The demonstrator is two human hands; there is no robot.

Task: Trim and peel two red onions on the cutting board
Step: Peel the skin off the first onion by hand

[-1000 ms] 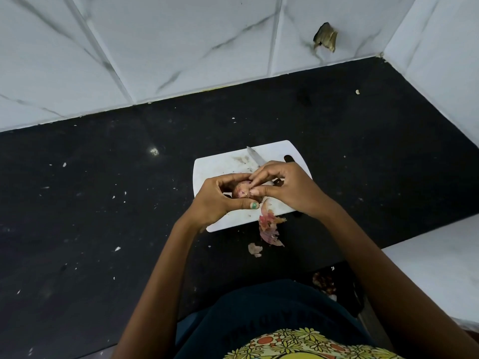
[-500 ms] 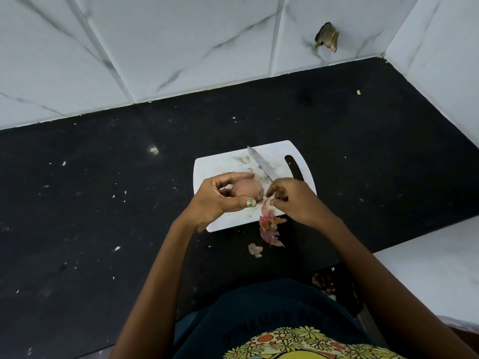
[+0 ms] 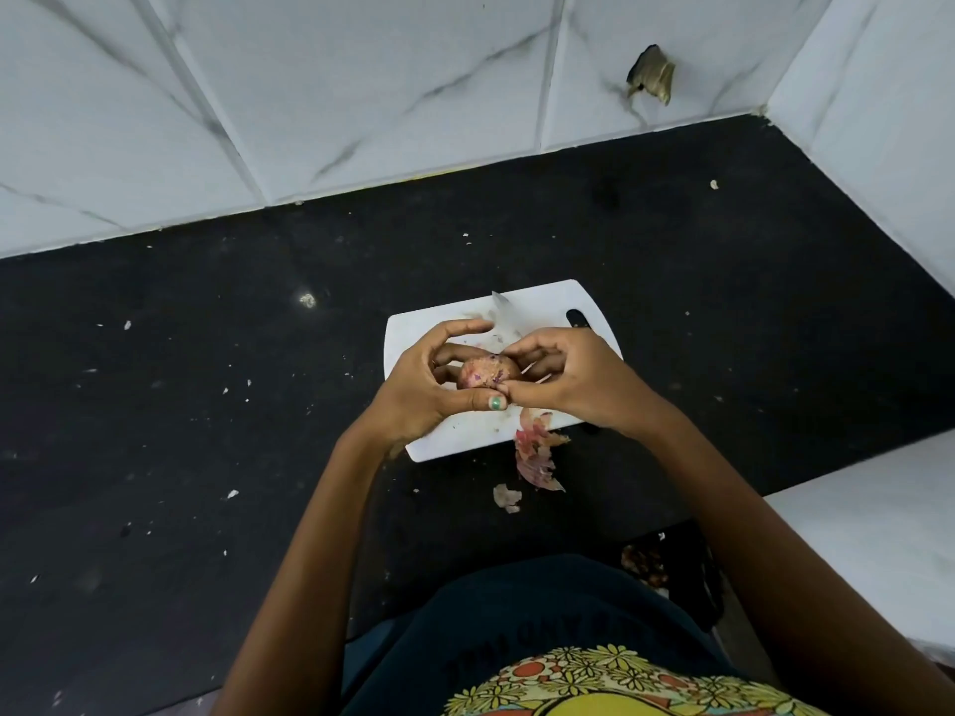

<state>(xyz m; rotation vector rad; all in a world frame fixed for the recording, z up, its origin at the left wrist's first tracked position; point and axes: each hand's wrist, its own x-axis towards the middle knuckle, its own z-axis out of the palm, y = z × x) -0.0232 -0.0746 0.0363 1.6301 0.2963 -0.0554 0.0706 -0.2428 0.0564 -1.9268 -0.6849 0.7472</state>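
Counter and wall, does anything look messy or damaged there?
Yes. Onion peels have spilled off the board onto the black counter, which is flecked with scraps. The tile wall has a broken hole near the corner.

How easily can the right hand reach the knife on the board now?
Probably easily. The knife lies bare on the cutting board just beyond the right hand, nothing between them. But that hand is busy pinching at the onion held by the left hand.
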